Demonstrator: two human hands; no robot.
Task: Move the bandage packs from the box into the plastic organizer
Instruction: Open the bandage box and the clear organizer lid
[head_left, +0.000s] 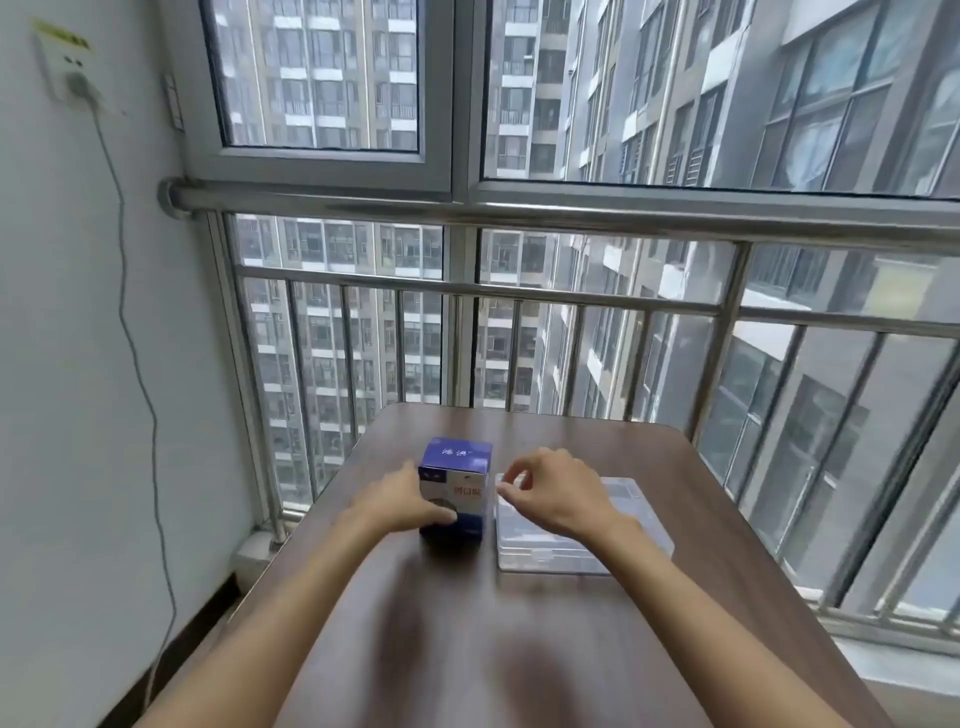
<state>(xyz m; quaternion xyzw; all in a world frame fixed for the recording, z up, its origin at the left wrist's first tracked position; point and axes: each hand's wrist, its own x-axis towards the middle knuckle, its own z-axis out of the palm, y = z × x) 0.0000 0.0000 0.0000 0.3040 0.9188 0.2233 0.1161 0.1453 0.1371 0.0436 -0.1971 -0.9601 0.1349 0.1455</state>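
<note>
Standing by window, brown table, railing

There is one box, blue and white. There is one clear plastic organizer. There is one brown table. There are two hands, a left hand and a right hand. One wall plug has one cord.

Dark wooden table, blue-and-white box just beside clear plastic organizer on it
</note>
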